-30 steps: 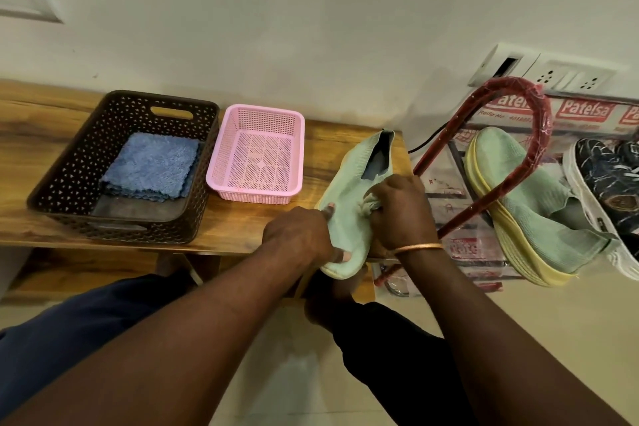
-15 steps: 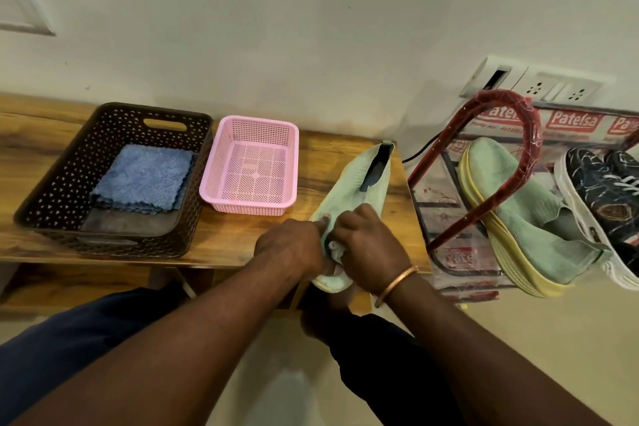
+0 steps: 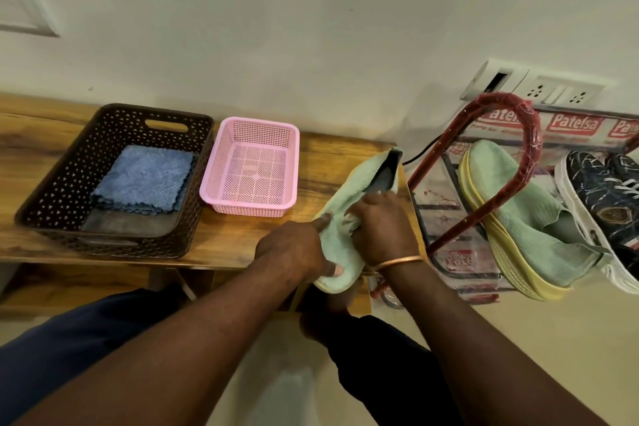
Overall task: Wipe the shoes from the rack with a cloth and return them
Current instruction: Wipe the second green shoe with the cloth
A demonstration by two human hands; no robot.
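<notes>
The brown basket at the far left of the bench holds folded blue cloths, and the pink basket stands just beside it; both sit well apart from the work and need no touching; the left hand grips the toe end of the shoe, thumb on top and fingers curled beneath, with the heel pointing away toward the wall; the right hand has its fingers bunched round a pale cloth, of which only a scrap shows, pressed on the upper about midway along; the step looks to be wiping the knit upper, and it should go best if the left hand holds firm while the right rubs in long strokes from toe to collar, turning the shoe to reach the sole edge and far side; the knit looks soft, so light pressure should do; the toe overhangs the bench's near edge, so a slack grip could drop it to the floor; to the right the red rack stands near the heel, carrying the second shoe and dark shoes; a wide stroke that way could knock its hoop; the return slot cannot be made out; open room lies toward the person, above the knees
</notes>
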